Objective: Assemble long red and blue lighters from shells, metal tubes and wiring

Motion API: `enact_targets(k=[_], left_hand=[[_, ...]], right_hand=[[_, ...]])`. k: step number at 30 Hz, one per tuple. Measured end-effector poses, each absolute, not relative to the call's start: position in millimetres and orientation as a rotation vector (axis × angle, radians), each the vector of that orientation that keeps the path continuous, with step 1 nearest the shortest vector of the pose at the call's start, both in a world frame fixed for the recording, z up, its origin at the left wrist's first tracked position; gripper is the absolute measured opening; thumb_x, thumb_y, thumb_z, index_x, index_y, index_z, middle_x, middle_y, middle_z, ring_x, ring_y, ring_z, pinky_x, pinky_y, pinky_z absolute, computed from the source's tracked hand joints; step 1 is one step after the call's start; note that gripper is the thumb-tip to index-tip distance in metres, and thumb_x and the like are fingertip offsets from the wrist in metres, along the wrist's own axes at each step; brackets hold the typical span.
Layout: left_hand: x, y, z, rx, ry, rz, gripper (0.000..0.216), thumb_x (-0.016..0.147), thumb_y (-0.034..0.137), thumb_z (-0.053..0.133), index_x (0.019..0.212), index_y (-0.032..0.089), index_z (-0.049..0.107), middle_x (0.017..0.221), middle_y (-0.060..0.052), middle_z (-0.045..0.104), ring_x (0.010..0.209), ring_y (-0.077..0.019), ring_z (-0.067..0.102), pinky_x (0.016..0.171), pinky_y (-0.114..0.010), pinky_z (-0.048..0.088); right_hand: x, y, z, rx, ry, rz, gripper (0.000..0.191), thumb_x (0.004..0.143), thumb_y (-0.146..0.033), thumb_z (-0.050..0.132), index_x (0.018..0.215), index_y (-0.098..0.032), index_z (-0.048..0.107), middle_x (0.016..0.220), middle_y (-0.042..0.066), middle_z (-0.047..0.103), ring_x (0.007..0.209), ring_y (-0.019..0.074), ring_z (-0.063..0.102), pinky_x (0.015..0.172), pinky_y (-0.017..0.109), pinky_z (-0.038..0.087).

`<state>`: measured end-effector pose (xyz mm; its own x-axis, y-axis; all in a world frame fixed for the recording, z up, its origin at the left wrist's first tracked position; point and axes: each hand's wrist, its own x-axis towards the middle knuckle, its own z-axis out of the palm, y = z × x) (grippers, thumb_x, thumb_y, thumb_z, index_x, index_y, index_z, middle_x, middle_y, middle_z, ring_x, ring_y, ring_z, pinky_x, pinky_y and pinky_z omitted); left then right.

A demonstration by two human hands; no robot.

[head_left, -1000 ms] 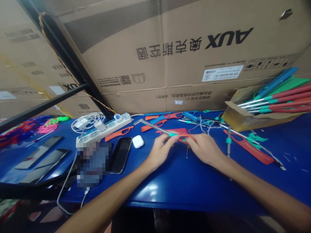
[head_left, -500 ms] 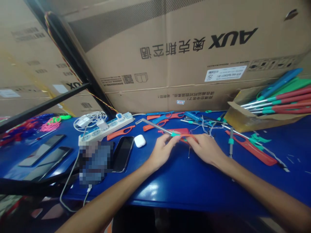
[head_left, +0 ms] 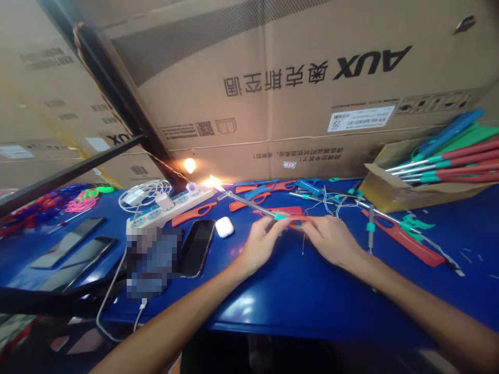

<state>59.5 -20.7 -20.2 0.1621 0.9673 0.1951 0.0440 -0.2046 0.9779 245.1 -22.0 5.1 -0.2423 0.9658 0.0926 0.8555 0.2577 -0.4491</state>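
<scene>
Both my hands are closed around one long-necked gas lighter (head_left: 253,204) with a silver metal tube, a green collar and an orange-red handle. My left hand (head_left: 259,240) pinches it near the green collar. At the handle, my right hand (head_left: 331,236) grips with its fingers, which hide part of the body. The tube points up and to the left, and a bright flame (head_left: 213,183) burns at its bent tip. A red lighter handle (head_left: 278,211) lies on the table just behind my hands.
Several orange and blue lighter handles (head_left: 259,192) lie along the back of the blue table (head_left: 249,306). A carton (head_left: 413,193) of lighters stands right. On the left are a white power strip (head_left: 171,208), phones (head_left: 197,246) and a white earbud case (head_left: 224,227). Cardboard boxes (head_left: 273,124) rise behind.
A flame has appeared at the lighter's tip, with a glow on the cardboard and power strip. Both hands keep nearly the same place and grip.
</scene>
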Motion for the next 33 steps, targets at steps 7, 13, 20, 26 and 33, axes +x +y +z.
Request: enact_targets(k=[7, 13, 20, 26, 33], left_hand=[[58.6, -20.8, -22.3, 1.485, 1.056, 1.189, 0.037, 0.089, 0.051, 0.063, 0.080, 0.015, 0.068, 0.073, -0.001, 0.063, 0.071, -0.0146, 0.056, 0.068, -0.025, 0.045], [59.8, -22.2, -17.7, 1.457, 1.030, 1.197, 0.038, 0.086, 0.052, 0.065, 0.077, 0.015, 0.068, 0.071, -0.001, 0.062, 0.069, -0.0146, 0.056, 0.068, -0.025, 0.047], [59.0, -20.3, -19.1, 1.456, 1.036, 1.211, 0.039, 0.086, 0.052, 0.066, 0.073, 0.015, 0.065, 0.070, -0.001, 0.060, 0.068, -0.0138, 0.054, 0.064, -0.024, 0.044], [58.0, -20.4, -20.3, 1.497, 1.041, 1.186, 0.041, 0.090, 0.053, 0.061, 0.074, 0.015, 0.066, 0.074, -0.002, 0.063, 0.072, -0.0146, 0.056, 0.068, -0.025, 0.045], [58.4, -21.4, -18.5, 1.499, 1.006, 1.187, 0.040, 0.091, 0.052, 0.061, 0.079, 0.014, 0.068, 0.077, -0.003, 0.065, 0.076, -0.0151, 0.057, 0.071, -0.024, 0.046]], right_hand=[[245.4, -21.9, 5.4, -1.661, -2.190, 0.467, 0.038, 0.095, -0.033, 0.033, 0.065, -0.022, 0.054, 0.064, 0.004, 0.065, 0.060, 0.0190, 0.055, 0.059, 0.030, 0.025], [245.3, -22.6, 6.7, -1.666, -2.194, 0.464, 0.038, 0.094, -0.033, 0.033, 0.061, -0.022, 0.048, 0.059, 0.003, 0.059, 0.058, 0.0180, 0.051, 0.058, 0.030, 0.024], [244.3, -21.0, 7.3, -1.652, -2.173, 0.551, 0.037, 0.093, -0.032, 0.032, 0.060, -0.022, 0.044, 0.059, 0.003, 0.060, 0.056, 0.0169, 0.050, 0.058, 0.030, 0.023], [243.7, -22.3, 9.3, -1.572, -2.117, 0.704, 0.041, 0.094, -0.034, 0.031, 0.058, -0.022, 0.047, 0.057, 0.002, 0.060, 0.057, 0.0167, 0.053, 0.059, 0.030, 0.027], [243.8, -22.0, 6.2, -1.545, -2.070, 0.754, 0.042, 0.094, -0.037, 0.032, 0.058, -0.022, 0.047, 0.057, 0.001, 0.058, 0.056, 0.0160, 0.051, 0.059, 0.030, 0.029]])
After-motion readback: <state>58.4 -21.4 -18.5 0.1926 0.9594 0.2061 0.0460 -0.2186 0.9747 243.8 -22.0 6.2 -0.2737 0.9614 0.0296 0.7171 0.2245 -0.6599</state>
